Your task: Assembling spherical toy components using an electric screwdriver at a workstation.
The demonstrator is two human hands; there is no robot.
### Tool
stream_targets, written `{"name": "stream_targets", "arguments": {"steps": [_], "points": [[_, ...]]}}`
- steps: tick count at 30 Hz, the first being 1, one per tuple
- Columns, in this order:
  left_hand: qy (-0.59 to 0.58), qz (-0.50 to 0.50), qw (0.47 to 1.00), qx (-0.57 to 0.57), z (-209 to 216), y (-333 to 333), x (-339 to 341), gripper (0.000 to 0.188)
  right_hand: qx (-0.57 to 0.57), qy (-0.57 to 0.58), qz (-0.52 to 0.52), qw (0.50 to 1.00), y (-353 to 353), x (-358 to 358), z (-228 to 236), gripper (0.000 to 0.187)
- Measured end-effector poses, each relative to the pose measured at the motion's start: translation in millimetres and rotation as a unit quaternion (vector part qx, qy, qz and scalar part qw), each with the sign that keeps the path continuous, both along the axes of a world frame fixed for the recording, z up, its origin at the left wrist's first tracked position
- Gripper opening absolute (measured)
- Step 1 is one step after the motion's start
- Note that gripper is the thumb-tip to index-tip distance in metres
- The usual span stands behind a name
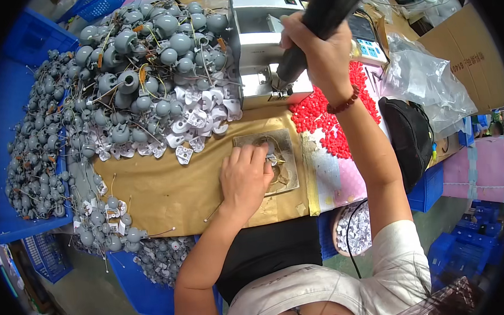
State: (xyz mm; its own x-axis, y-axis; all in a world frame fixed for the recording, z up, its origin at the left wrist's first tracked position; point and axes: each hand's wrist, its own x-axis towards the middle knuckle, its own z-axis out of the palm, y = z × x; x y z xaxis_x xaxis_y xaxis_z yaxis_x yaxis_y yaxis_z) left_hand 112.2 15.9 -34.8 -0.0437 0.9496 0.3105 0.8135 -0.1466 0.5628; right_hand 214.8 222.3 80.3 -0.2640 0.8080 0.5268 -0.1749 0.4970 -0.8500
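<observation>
My right hand (327, 52) is wrapped round a thick black electric screwdriver (335, 5). Its lower end points down at the front of a metal box-shaped machine (256, 39), which looks like a screw feeder. On a square metal plate (289, 175), my left hand (243, 175) bends its fingers over a small grey and white part (271, 149). The fingertips press on that part, and the hand covers some of it. The plate lies on brown paper (167, 191) covering the worktable.
Grey ball-shaped housings with wires (166, 27) are heaped at the left, beside white plastic pieces (198, 123). More fill a blue bin (0, 196). Small red parts (334, 138) spread right of the plate. A black pouch (407, 139) and clear plastic bags (432, 83) lie further right.
</observation>
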Motion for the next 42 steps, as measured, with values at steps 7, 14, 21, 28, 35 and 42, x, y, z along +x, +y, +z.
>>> {"name": "stream_targets", "arguments": {"steps": [7, 14, 21, 28, 35, 42], "points": [[-0.021, 0.003, 1.0, -0.01, 2.1, -0.8, -4.3, 0.032, -0.108, -0.041, 0.031, 0.993, -25.8, -5.5, -9.6, 0.034], [-0.041, 0.006, 0.999, 0.009, -1.1, -0.5, -4.0, 0.033, -0.046, 0.027, 0.062, 0.997, -51.2, 10.2, 9.8, 0.019], [-0.041, 0.006, 0.999, 0.005, 0.3, 1.5, -0.4, 0.031, 0.117, 0.172, -0.117, 0.971, 8.8, -17.5, 23.3, 0.059], [-0.043, 0.01, 0.999, -0.016, 5.7, 0.4, -3.0, 0.032, 0.19, 0.047, -0.059, 0.979, -6.2, 9.8, 32.5, 0.046], [-0.043, 0.006, 0.999, -0.028, -0.1, -1.9, -3.4, 0.033, 0.019, 0.055, 0.019, 0.998, -10.7, -1.1, 16.6, 0.031], [-0.037, 0.005, 0.999, -0.021, 2.3, -1.8, -2.4, 0.033, -0.061, -0.049, 0.005, 0.997, 1.5, -14.5, 3.5, 0.028]]}}
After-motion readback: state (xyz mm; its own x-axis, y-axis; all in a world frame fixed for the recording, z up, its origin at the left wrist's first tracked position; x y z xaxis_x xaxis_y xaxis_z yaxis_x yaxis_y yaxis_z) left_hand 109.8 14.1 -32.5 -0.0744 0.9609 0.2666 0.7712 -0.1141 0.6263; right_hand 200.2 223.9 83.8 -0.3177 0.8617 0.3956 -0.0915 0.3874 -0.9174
